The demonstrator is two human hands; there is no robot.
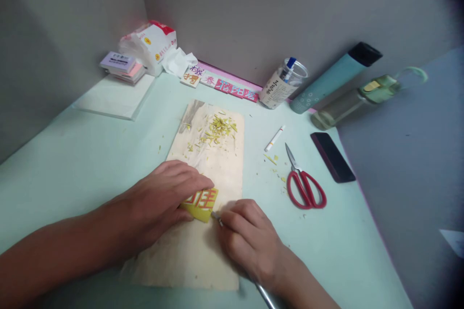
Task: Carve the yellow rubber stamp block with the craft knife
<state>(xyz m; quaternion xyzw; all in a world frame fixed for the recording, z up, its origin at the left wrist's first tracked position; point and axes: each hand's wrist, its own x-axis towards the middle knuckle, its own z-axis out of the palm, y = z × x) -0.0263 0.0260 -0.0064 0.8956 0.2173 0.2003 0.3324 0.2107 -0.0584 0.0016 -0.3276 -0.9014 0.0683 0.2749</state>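
Note:
A yellow carving block (pixel 198 213) with an orange-red character on its face lies on the pale wooden board (pixel 224 256). My left hand (pixel 168 195) grips its left side, thumb at the near edge and fingers over the far edge. In my right hand (pixel 250 236) is a slim metal carving knife (pixel 266 296), its handle slanting out below the palm. The blade tip touches or nearly touches the block's lower right corner. Yellow-green shavings (pixel 221 127) are heaped at the far end of the board.
Red-handled scissors (pixel 306 188), a cigarette (pixel 274 138) and a phone (pixel 332 157) lie to the right. Behind stand a clear jar (pixel 277 89), a blue tumbler (pixel 326 79) and a green-lidded bottle (pixel 348 101). Carved blocks (pixel 232 88) line the wall beside a tissue pack (pixel 155 43).

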